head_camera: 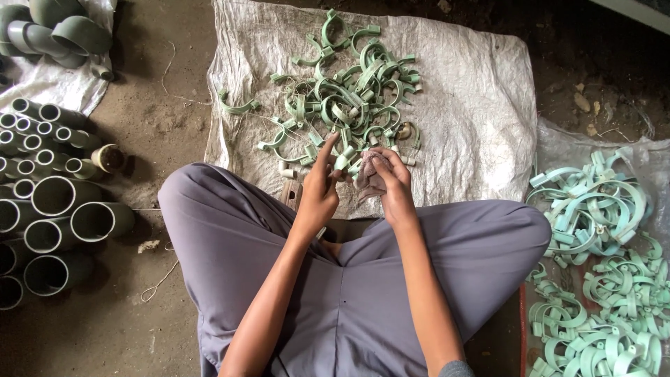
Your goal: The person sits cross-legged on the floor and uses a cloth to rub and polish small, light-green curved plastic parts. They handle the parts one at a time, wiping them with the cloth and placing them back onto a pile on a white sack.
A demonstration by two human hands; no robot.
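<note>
Over my crossed legs, I had my left hand (319,190) raised with fingers curled around a pale green clamp (344,159), my right hand (392,183) pinching a grey rag (368,183) against it, just before the clamp pile (352,94) on the white sack (467,105).

Sitting cross-legged on a dirt floor, left hand (319,187) pinching a pale green pipe clamp (343,158) while the right hand (392,183) presses a small grey rag (368,180) against it. A heap of clamps (352,94) sits on the white sack (474,105) right in front. More clamps (600,279) are piled off to the right, and grey pipe sockets (52,209) are stacked on the left.
</note>
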